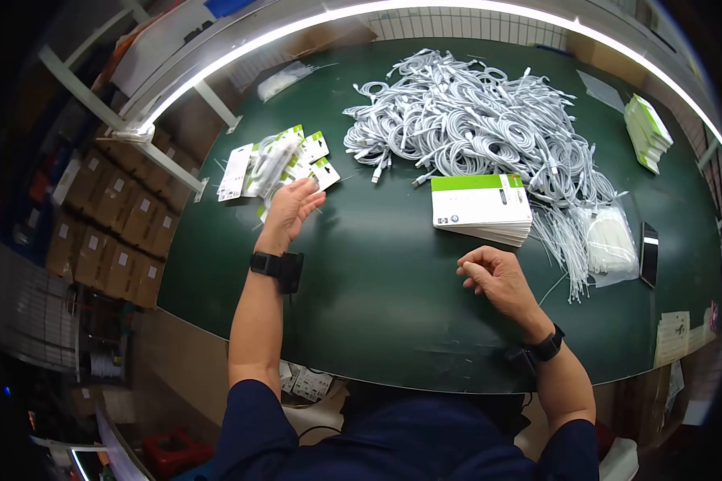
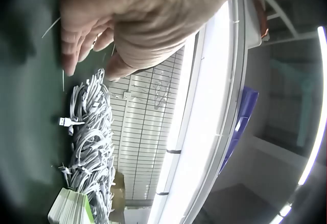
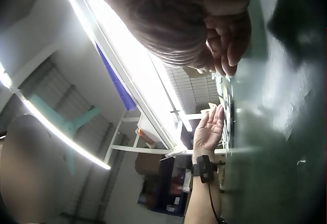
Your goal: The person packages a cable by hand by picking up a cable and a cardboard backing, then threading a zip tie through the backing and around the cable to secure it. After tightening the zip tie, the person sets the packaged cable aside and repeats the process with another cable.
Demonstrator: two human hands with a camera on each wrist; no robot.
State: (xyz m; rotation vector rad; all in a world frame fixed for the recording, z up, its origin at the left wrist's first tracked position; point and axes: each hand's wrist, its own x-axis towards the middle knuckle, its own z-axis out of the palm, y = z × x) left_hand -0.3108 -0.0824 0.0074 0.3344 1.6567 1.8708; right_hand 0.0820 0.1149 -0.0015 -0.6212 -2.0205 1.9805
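Note:
My left hand (image 1: 294, 210) is at the near edge of a loose pile of green-and-white cards with bagged white cables (image 1: 274, 164), its fingers relaxed and apart. In the left wrist view the fingers (image 2: 71, 55) hang over the green tabletop with nothing seen in their grip. My right hand (image 1: 497, 279) is just in front of a stack of green-and-white cards (image 1: 477, 196), fingers loosely bent and no object visible in them. The right wrist view shows its fingertips (image 3: 230, 63) partly in shadow, with the left palm (image 3: 210, 132) beyond.
A big heap of coiled white cables (image 1: 473, 112) covers the back of the green table (image 1: 361, 297). White cable ties (image 1: 569, 248) lie loose beside a bag of ties (image 1: 612, 240) and a phone (image 1: 649, 255). Another card stack (image 1: 646, 132) stands at the far right.

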